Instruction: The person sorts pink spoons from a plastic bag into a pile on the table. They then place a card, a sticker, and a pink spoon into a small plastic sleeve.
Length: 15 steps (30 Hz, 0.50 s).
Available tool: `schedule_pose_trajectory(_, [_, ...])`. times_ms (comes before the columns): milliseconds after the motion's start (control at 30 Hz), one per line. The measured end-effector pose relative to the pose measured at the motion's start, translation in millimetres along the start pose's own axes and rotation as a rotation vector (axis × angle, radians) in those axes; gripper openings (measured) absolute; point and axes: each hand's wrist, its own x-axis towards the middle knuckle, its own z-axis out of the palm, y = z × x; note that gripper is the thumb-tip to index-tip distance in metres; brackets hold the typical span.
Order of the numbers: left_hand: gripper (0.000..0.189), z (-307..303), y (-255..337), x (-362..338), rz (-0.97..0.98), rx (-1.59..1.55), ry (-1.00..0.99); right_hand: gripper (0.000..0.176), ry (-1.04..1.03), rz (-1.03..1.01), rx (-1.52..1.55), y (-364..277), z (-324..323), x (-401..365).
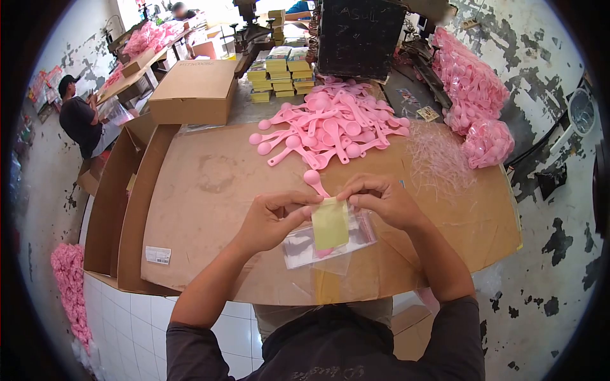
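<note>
My left hand [279,217] pinches the upper left corner of a pale yellow card [330,223], which seems to sit in a small clear bag. At its upper right corner, my right hand [384,198] pinches too, thumb and forefinger together. A pink measuring spoon [312,178] lies just beyond the card, bowl pointing away, its handle running toward my fingertips. Under the card rest flat clear plastic bags [298,251]. A bit of pink shows below the card's lower edge; what it belongs to is hidden.
A heap of pink measuring spoons [330,124] covers the cardboard worktop's [197,209] far side. Behind it stand stacks of yellow cards [279,70] and a closed carton [194,92]. Bagged spoons [470,89] and plastic strands [438,155] lie right. Another person [82,117] sits far left.
</note>
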Motion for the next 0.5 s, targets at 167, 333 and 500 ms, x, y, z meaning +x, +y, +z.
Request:
schedule_pose_trajectory(167, [0.028, -1, -1, 2, -0.162, -0.147, 0.034, 0.015, -0.025, -0.026, -0.133, 3, -4, 1])
schedule_pose_trajectory(333, [0.027, 1, -8, 5, -0.184, -0.01, 0.009, 0.017, -0.031, -0.014, -0.071, 15, -4, 3])
schedule_pose_trajectory(500, [0.026, 1, -6, 7, -0.219, -0.02, -0.005, 0.028, -0.02, 0.091, 0.035, 14, -3, 3])
